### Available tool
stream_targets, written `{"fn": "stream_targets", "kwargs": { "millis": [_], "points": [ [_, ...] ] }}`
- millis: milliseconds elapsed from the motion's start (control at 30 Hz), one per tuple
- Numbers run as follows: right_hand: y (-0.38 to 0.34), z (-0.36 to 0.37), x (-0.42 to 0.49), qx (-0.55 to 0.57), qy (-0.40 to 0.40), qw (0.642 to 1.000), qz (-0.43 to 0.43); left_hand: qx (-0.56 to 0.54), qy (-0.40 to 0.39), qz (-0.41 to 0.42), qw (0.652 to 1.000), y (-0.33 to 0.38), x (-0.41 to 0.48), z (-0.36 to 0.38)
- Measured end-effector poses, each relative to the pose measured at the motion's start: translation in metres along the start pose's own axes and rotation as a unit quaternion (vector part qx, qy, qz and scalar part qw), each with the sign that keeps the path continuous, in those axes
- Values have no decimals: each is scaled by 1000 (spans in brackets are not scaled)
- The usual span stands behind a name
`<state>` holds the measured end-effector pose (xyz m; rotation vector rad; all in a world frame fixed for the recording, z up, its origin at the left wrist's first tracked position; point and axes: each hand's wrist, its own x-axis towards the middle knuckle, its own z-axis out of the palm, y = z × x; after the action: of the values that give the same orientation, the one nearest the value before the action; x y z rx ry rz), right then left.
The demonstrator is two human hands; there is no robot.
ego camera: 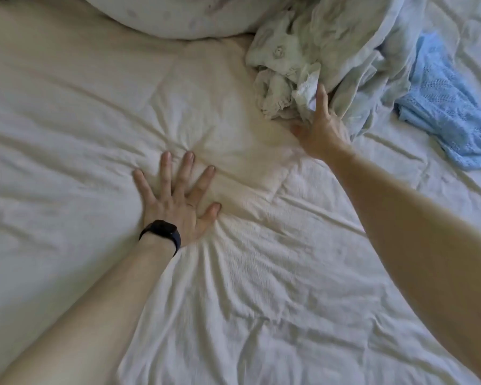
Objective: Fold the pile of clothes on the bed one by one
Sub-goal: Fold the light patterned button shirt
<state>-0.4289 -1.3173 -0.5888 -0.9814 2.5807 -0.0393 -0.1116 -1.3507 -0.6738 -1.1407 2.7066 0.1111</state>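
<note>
1. Left hand [175, 201] lies flat on the bed [261, 287], fingers straight and spread, pressing the white cover. There's a black wristband [161, 234] on the wrist.
2. Right hand [321, 129] is at the pile of clothes [297, 56], far right of the bed. One finger is straight and the rest are buried in folds, so I can't tell if it grips.
3. Blue knit garment [450, 107] lies beside the pile, cut off at the right.
4. Pillow [178, 15] at the far edge is only partly seen.

We cannot see most fingers of the right hand [321, 129], hidden against the crumpled clothes pile [286, 79]. The blue knit garment [450, 112] runs off the right edge, the pillow [178, 15] off the top.
</note>
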Motion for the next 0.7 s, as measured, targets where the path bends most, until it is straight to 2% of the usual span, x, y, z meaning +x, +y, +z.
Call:
{"fn": "stream_targets", "kwargs": {
  "millis": [100, 167, 300, 367, 433, 467, 533, 600, 633, 700],
  "points": [
    [-4, 11, -17, -14, -17, 999, 44, 12, -47, -16, 999, 1, 3, -7],
    [-6, 24, -60, 11, -48, 998, 29, 8, -91, -29, 995, 2, 3, -14],
    [3, 47, -190, 116, -88, 989, 34, 0, -191, -34, 981, 9, 12, -41],
    [14, 57, -266, 141, -141, 979, 50, -20, -225, -32, 974, 12, 8, -58],
    [30, 66, -340, 142, -216, 963, 74, -92, -212, -58, 971, 15, -3, -73],
    [39, 67, -371, 139, -243, 956, 84, -148, -180, -81, 969, 19, -11, -80],
    [58, 69, -416, 135, -279, 946, 93, -269, -99, -106, 952, 32, -34, -89],
    [78, 69, -438, 131, -285, 945, 95, -339, -68, -83, 934, 50, -60, -96],
    [87, 69, -444, 119, -282, 948, 91, -332, -75, -65, 938, 60, -74, -95],
    [108, 70, -449, 107, -273, 953, 82, -234, -87, -20, 968, 79, -105, -90]
  ]
}}
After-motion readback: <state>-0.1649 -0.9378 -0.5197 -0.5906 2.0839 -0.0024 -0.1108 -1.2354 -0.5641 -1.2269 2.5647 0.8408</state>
